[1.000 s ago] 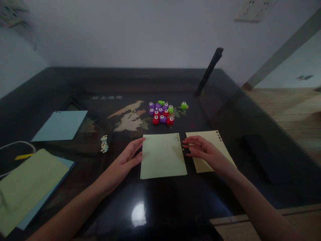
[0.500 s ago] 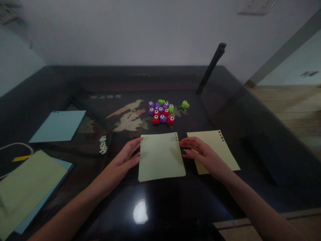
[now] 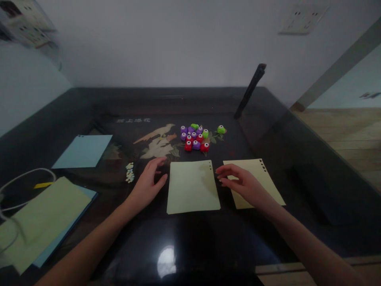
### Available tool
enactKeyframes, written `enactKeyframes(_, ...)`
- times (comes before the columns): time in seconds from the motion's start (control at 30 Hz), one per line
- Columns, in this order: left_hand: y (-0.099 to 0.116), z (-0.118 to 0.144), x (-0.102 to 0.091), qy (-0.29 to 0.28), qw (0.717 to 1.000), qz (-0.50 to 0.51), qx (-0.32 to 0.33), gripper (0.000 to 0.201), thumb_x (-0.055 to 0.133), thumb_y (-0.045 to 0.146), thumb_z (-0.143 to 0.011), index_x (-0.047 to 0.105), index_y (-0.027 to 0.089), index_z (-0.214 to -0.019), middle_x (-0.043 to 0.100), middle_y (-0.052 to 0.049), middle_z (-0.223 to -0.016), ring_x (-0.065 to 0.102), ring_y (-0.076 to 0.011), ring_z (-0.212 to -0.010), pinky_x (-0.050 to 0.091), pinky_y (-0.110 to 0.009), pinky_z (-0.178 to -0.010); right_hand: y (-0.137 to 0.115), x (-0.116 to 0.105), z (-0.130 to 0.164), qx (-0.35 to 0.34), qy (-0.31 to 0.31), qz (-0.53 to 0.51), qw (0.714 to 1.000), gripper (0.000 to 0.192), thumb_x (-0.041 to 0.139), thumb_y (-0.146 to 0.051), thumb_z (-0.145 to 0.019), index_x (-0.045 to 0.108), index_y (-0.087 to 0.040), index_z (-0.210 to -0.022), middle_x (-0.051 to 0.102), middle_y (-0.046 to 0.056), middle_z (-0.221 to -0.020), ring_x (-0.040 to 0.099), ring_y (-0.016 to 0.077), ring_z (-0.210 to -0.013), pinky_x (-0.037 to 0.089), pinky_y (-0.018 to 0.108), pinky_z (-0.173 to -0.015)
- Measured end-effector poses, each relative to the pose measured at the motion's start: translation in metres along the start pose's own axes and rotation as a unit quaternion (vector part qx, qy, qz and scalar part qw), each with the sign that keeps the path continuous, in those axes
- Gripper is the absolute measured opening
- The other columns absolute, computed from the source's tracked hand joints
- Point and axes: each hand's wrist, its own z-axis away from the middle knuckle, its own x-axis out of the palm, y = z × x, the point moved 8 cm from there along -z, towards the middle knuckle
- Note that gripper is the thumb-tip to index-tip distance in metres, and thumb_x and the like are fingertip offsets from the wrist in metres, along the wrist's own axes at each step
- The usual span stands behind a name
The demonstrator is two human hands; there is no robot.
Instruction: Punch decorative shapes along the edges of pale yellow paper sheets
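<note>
On the black bench, the pale green sheet lies flat between both hands, small punched holes at its top right corner. Left hand was right at its edge half a second ago; now it's come off and sits just beside it, fingers spread wide, holding nothing. Right hand hovers near the other edge, partly over the yellow sheet, fingers loosely curved and parted, nothing obvious in them. So I'd say the green one's lying loose, ready for handling, with the colourful eye-topped punches bunched behind it.
</note>
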Motion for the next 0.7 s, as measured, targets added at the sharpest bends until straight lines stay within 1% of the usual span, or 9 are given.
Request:
enactKeyframes(0.07, 0.006, -0.007, 0.003, -0.006, 0.997, -0.061, 0.038, 0.043, 0.047, 0.023, -0.087, 0.040, 0.020, -0.130, 0.045, -0.012, -0.132, 0.046, -0.0248, -0.122, 0.045, -0.046, -0.098, -0.008, -0.004, -0.010, -0.023, -0.008, 0.086, 0.996, 0.027, 0.056, -0.026, -0.082, 0.057, -0.022, -0.109, 0.062, 0.008, -0.106, 0.062, 0.0198, -0.092, 0.056, 0.034, -0.070)
enactKeyframes(0.13, 0.013, -0.014, 0.009, -0.025, 0.988, -0.128, 0.079, 0.045, 0.047, 0.023, -0.088, 0.040, 0.019, -0.132, 0.044, -0.013, -0.135, 0.039, -0.0268, -0.127, 0.038, -0.049, -0.104, -0.012, -0.008, -0.025, -0.051, -0.007, 0.183, 0.982, 0.036, 0.060, -0.025, -0.081, 0.056, -0.020, -0.116, 0.060, 0.009, -0.107, 0.062, 0.0199, -0.086, 0.054, 0.035, -0.069)
enactKeyframes(0.2, 0.017, -0.020, 0.016, -0.045, 0.975, -0.192, 0.106, 0.050, 0.051, 0.029, -0.087, 0.040, 0.017, -0.134, 0.042, -0.014, -0.138, 0.035, -0.0298, -0.129, 0.032, -0.051, -0.107, -0.013, -0.009, -0.042, -0.077, -0.001, 0.280, 0.957, 0.047, 0.065, -0.028, -0.078, 0.054, -0.018, -0.122, 0.057, 0.012, -0.109, 0.061, 0.0216, -0.085, 0.052, 0.038, -0.074)
enactKeyframes(0.27, 0.016, -0.025, 0.023, -0.066, 0.964, -0.232, 0.115, 0.061, 0.057, 0.039, -0.084, 0.039, 0.015, -0.137, 0.041, -0.016, -0.139, 0.036, -0.0326, -0.127, 0.033, -0.052, -0.104, -0.008, -0.005, -0.055, -0.094, -0.015, 0.336, 0.937, 0.060, 0.070, -0.034, -0.074, 0.051, -0.018, -0.129, 0.055, 0.013, -0.112, 0.060, 0.0254, -0.092, 0.050, 0.040, -0.080)
enactKeyframes(0.37, 0.011, -0.028, 0.028, -0.089, 0.956, -0.256, 0.117, 0.074, 0.063, 0.048, -0.079, 0.036, 0.017, -0.140, 0.043, -0.016, -0.136, 0.039, -0.0342, -0.123, 0.037, -0.052, -0.099, 0.000, 0.003, -0.064, -0.107, -0.045, 0.375, 0.920, 0.075, 0.074, -0.045, -0.069, 0.048, -0.017, -0.134, 0.052, 0.014, -0.115, 0.057, 0.0304, -0.101, 0.048, 0.042, -0.085)
enactKeyframes(0.43, 0.010, -0.028, 0.029, -0.092, 0.952, -0.265, 0.122, 0.074, 0.063, 0.049, -0.078, 0.036, 0.019, -0.141, 0.044, -0.015, -0.135, 0.039, -0.0344, -0.122, 0.037, -0.051, -0.098, 0.002, 0.006, -0.063, -0.111, -0.049, 0.393, 0.912, 0.078, 0.074, -0.048, -0.067, 0.049, -0.017, -0.134, 0.051, 0.014, -0.116, 0.056, 0.0312, -0.102, 0.049, 0.043, -0.085)
enactKeyframes(0.6, 0.012, -0.027, 0.029, -0.099, 0.946, -0.277, 0.133, 0.065, 0.062, 0.050, -0.079, 0.045, 0.022, -0.135, 0.047, -0.013, -0.131, 0.042, -0.0341, -0.120, 0.038, -0.050, -0.097, 0.000, 0.009, -0.059, -0.113, -0.045, 0.413, 0.902, 0.073, 0.074, -0.047, -0.068, 0.052, -0.019, -0.132, 0.051, 0.013, -0.115, 0.056, 0.0299, -0.101, 0.050, 0.043, -0.084)
enactKeyframes(0.7, 0.015, -0.026, 0.029, -0.099, 0.946, -0.277, 0.134, 0.063, 0.062, 0.048, -0.079, 0.045, 0.021, -0.134, 0.047, -0.013, -0.131, 0.042, -0.0333, -0.120, 0.038, -0.049, -0.097, -0.002, 0.010, -0.058, -0.119, -0.046, 0.421, 0.898, 0.068, 0.074, -0.044, -0.069, 0.055, -0.018, -0.129, 0.052, 0.013, -0.115, 0.056, 0.0303, -0.103, 0.049, 0.043, -0.085)
